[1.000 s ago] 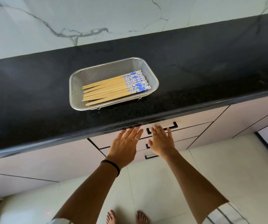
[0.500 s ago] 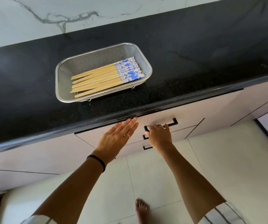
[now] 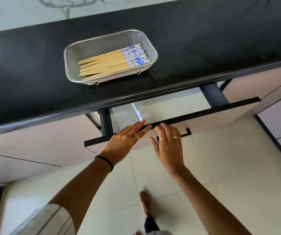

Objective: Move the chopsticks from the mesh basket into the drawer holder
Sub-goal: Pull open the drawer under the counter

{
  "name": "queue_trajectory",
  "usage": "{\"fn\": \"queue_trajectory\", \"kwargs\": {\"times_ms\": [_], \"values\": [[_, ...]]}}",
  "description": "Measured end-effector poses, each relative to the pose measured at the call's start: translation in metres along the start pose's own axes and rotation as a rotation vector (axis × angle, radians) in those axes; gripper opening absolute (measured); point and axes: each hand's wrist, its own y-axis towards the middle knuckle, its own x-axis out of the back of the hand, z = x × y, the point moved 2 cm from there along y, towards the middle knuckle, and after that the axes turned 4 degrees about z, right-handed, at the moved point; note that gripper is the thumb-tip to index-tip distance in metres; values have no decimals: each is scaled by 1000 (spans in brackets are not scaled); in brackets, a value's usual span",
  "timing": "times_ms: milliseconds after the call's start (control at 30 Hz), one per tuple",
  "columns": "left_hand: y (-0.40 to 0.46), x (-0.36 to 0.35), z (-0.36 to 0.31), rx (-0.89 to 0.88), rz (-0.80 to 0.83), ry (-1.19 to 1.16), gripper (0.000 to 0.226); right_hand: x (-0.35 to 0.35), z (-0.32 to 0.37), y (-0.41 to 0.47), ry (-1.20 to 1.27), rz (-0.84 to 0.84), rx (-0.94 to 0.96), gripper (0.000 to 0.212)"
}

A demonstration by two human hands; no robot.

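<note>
Several bamboo chopsticks with blue-and-white patterned ends lie side by side in a steel mesh basket on the black countertop. Below it a drawer stands partly pulled out. Inside at its left end is a white ribbed holder, half hidden under the counter edge. My left hand lies flat with fingers stretched across the drawer front's top edge. My right hand rests on the drawer front beside it, covering the left part of the black handle, fingertips at the top edge. Neither hand holds chopsticks.
The counter's rounded front edge overhangs the back of the drawer. Closed pale cabinet fronts lie to the left and right. A marble wall rises behind the counter. My bare foot stands on the tiled floor below.
The drawer has slid out from nearly closed to partly open. My right hand has left the handle and now lies on the drawer front; my left hand came out along with it.
</note>
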Motion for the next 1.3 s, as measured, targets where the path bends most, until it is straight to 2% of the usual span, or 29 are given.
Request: {"fn": "queue_trajectory", "kwargs": {"times_ms": [67, 133, 300, 400, 567, 700, 867, 1000, 1133, 1300], "values": [[-12, -4, -11, 109, -51, -64, 67, 9, 12, -4, -9, 45, 55, 41], [-26, -6, -23, 208, -122, -131, 52, 16, 19, -10, 21, 96, 53, 38], [-66, -9, -51, 287, -186, -188, 44, 33, 24, -37, 105, 165, 3, 28], [-91, -9, -61, 344, -126, -211, 46, 49, 26, -57, 156, 191, -37, 26], [-123, -7, -93, 349, 7, -260, 45, 79, 31, -100, 182, 333, -133, 30], [-135, -5, -108, 350, 193, -250, 42, 101, 28, -122, 137, 520, -251, 30], [-147, -4, -128, 299, 424, -291, 46, 121, 26, -137, 121, 726, -296, 26], [-161, -8, -147, 319, 452, -345, 47, 130, 24, -152, 163, 780, -300, 21], [-174, -12, -166, 355, 412, -392, 43, 136, 22, -171, 191, 781, -296, 24], [-186, -13, -180, 391, 345, -342, 35, 140, 25, -187, 240, 741, -291, 27]]}}
